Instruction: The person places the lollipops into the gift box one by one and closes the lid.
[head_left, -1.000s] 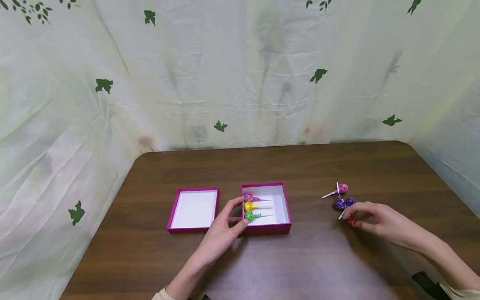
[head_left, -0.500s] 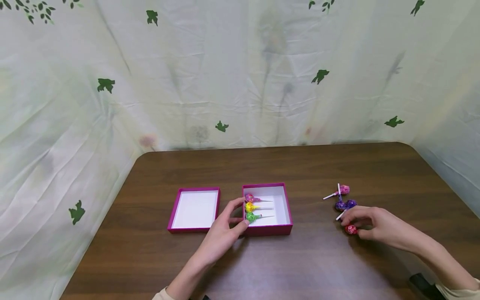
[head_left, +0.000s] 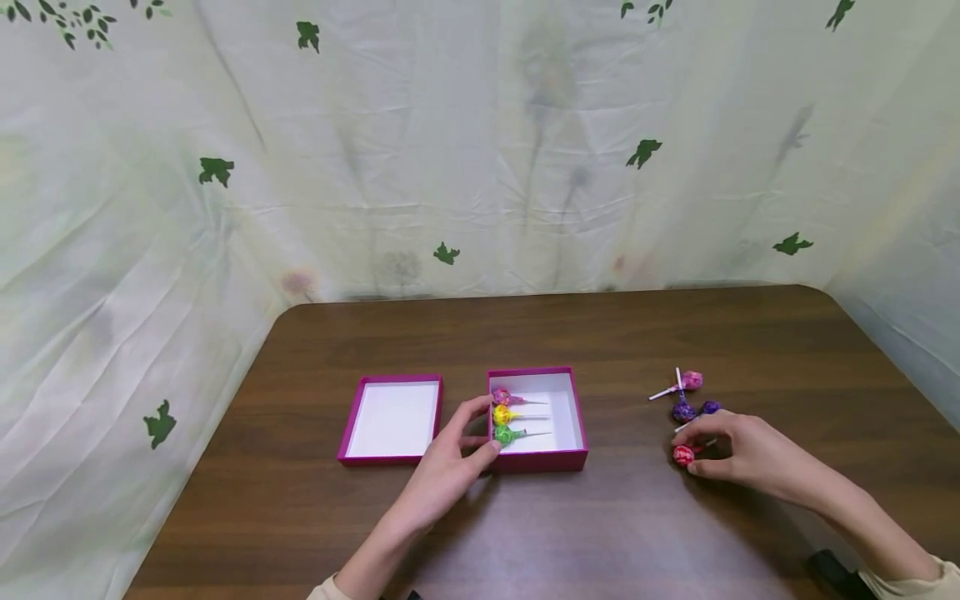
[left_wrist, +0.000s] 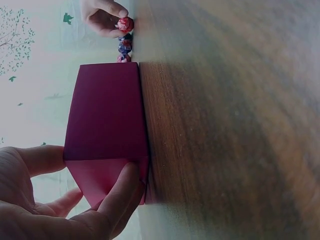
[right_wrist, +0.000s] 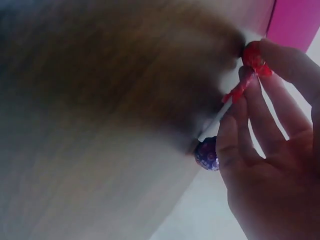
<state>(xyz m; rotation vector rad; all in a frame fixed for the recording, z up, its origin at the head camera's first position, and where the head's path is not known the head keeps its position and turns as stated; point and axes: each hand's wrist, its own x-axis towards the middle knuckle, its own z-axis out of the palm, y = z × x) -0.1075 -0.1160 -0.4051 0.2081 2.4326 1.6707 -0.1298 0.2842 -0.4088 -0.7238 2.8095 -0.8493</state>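
My right hand (head_left: 742, 454) pinches a red-wrapped lollipop (right_wrist: 254, 56) low over the table, thumb on its candy head and fingertips along the wrapper and white stick. Just behind that hand lie a purple lollipop (head_left: 683, 412), another purple one (head_left: 709, 407) and a pink one (head_left: 692, 381), partly crossing. My left hand (head_left: 446, 467) rests against the left side of a magenta box (left_wrist: 107, 112), fingers on its outer wall and thumb at the front corner. Inside the box, a pink lollipop (head_left: 502, 397), a yellow one (head_left: 502, 414) and a green one (head_left: 506, 435) lie in a column along the left wall, sticks pointing right.
Left of the box lies its magenta lid (head_left: 393, 417), white inside facing up. The wooden table (head_left: 600, 333) ends at a pale leaf-printed curtain (head_left: 480, 150) at the back. Bare wood separates the box from the loose lollipops.
My right hand has drawn the red lollipop slightly left and nearer, away from the purple ones, and its head now shows more fully. My left hand has stayed at the box.
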